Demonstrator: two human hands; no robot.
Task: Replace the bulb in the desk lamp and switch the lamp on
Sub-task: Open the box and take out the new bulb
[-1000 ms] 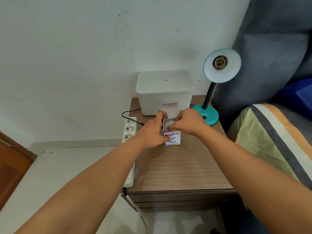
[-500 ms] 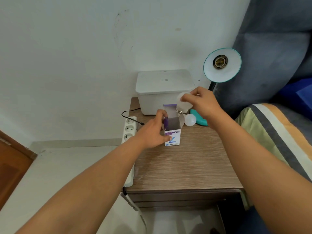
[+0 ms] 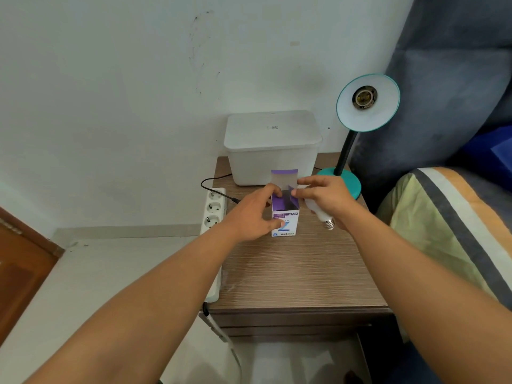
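Note:
A teal desk lamp [image 3: 368,102] stands at the table's back right, its shade turned toward me with an empty socket [image 3: 365,97]. A small white and purple bulb box [image 3: 285,217] stands open-topped on the wooden table [image 3: 299,273]. My left hand [image 3: 252,214] grips the box's left side. My right hand [image 3: 325,196] holds a white bulb [image 3: 318,213] just right of the box, its metal screw base pointing toward me. The right fingertips touch the box's side flap. Most of the bulb's globe is hidden under my palm.
A white lidded plastic bin [image 3: 273,145] sits against the wall behind the box. A white power strip [image 3: 213,212] with a black cord lies along the table's left edge. A bed with a striped cover [image 3: 448,223] borders the right side.
My right hand lifted the bulb out of the box, then lowered it to the box's right side and turned its screw base toward me. The left hand stayed on the box.

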